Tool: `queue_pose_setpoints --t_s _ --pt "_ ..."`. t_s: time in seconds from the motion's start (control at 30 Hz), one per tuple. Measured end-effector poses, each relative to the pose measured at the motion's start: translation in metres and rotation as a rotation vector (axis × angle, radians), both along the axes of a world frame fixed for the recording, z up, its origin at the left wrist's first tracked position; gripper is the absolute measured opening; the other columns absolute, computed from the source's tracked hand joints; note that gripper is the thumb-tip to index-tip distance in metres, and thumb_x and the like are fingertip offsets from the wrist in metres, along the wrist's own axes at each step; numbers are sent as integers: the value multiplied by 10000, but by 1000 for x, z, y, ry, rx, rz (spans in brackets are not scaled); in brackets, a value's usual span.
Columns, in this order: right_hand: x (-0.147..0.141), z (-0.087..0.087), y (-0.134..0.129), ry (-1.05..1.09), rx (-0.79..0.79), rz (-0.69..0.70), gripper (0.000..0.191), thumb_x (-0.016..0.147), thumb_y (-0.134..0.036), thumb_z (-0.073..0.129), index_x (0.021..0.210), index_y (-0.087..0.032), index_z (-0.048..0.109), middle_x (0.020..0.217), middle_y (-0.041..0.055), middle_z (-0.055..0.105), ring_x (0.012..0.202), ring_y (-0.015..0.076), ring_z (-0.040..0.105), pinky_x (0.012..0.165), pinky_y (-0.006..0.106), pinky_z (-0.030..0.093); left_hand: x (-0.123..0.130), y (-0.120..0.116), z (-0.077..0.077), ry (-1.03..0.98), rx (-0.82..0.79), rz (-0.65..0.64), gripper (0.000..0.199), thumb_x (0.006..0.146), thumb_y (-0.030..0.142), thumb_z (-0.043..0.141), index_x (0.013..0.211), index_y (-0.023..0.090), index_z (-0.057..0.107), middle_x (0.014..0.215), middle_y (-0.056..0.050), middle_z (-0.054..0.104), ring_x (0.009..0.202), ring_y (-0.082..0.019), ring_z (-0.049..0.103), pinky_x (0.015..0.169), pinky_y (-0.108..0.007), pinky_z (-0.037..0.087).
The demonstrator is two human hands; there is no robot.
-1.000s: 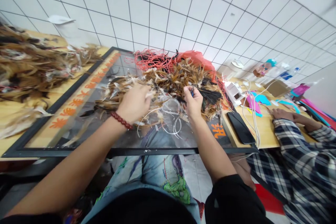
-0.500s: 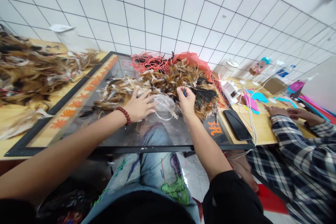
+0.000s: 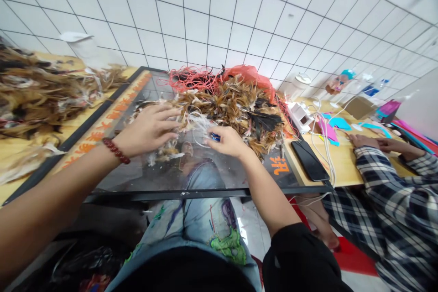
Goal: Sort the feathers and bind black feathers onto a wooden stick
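Observation:
My left hand point(image 3: 148, 130), with a dark red bead bracelet point(image 3: 116, 150), is spread flat and palm down over the left part of the brown feathers. It holds nothing that I can see. My right hand point(image 3: 227, 140) is closed on a small blue object point(image 3: 215, 137), mostly hidden by the fingers, so its kind is unclear. Just beyond those fingertips lies a loose tangle of clear white strands point(image 3: 199, 123). Behind both hands a heap of brown and black feathers point(image 3: 236, 100) covers part of the black-framed glass panel point(image 3: 164, 180).
Red cords point(image 3: 195, 80) and a red plastic bag point(image 3: 251, 75) lie behind the feathers. At left is another feather pile point(image 3: 44, 96). A phone point(image 3: 310, 160), white cables and a white power adapter point(image 3: 301, 117) are at right, beside a co-worker's plaid sleeve point(image 3: 376, 169).
My left hand has moved left, away from the strands. My right hand has come left and nearer me with the blue object, reaching the strands, which now look bunched farther left.

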State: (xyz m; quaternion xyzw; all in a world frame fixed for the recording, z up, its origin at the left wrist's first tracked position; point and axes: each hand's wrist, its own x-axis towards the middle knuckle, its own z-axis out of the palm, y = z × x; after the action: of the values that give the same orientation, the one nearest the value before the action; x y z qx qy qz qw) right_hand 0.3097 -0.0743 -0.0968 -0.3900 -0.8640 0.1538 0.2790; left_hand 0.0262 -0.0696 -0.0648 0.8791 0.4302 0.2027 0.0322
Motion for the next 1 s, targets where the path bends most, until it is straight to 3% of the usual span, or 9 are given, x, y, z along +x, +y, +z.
queue_pose_setpoints --t_s 0.1,0.27,0.4,0.53,0.67,0.73,0.8,0.93,1.0 --pt "-6 2 -6 -142 -97 183 218 808 -373 680 937 -203 724 734 -16 657 660 120 547 637 220 345 -22 -35 -7 38 -8 47 471 847 552 506 1192 291 692 1334 -63 624 1256 -316 515 1116 -484 331" --pt "-24 -1 -16 -212 -142 323 215 777 -326 720 949 -199 728 746 -14 669 647 111 540 618 216 339 -36 -59 -45 174 -18 284 989 774 694 549 1554 156 264 1622 -196 199 1478 -412 173 1165 -599 107" --pt "-29 -2 -19 -115 -136 426 196 787 -335 715 926 -200 741 785 -2 690 671 112 569 643 213 371 -16 -31 -61 160 -136 412 1036 792 717 487 1574 118 164 1625 -236 135 1477 -447 139 1140 -631 117" --pt "-22 0 -13 9 -154 519 214 834 -404 676 816 -206 756 759 11 700 691 122 600 697 227 413 5 12 -50 111 -91 472 944 836 654 460 1559 100 212 1603 -243 210 1462 -441 174 1121 -670 78" --pt "-13 -2 -2 141 -7 169 238 887 -389 610 823 -210 753 782 33 707 753 152 608 772 270 427 16 30 -15 71 8 442 619 792 495 611 1359 251 569 1504 -142 450 1439 -436 226 1097 -691 92" --pt "-12 -4 1 145 66 -27 214 889 -353 599 843 -208 751 790 40 701 773 160 601 800 283 421 24 28 4 -52 122 402 463 774 419 650 1216 282 671 1455 -94 512 1395 -394 325 1101 -619 201" --pt "-17 -6 1 49 96 -96 199 871 -354 619 860 -203 748 802 43 693 802 170 599 821 295 412 37 22 16 -237 204 352 339 800 367 624 1099 242 723 1326 -97 611 1258 -329 494 1044 -500 353" --pt "-34 -8 -7 -269 99 -79 166 840 -345 651 860 -207 741 887 60 692 902 221 588 828 341 388 70 12 12 -462 49 356 277 826 410 604 837 182 761 751 -68 700 806 -247 646 810 -376 487" --pt "-39 -8 -8 -312 106 -92 133 858 -265 602 846 -208 722 910 62 685 922 226 579 823 344 383 80 11 0 -535 50 324 271 793 408 644 909 193 761 810 -59 721 853 -248 650 835 -366 485"
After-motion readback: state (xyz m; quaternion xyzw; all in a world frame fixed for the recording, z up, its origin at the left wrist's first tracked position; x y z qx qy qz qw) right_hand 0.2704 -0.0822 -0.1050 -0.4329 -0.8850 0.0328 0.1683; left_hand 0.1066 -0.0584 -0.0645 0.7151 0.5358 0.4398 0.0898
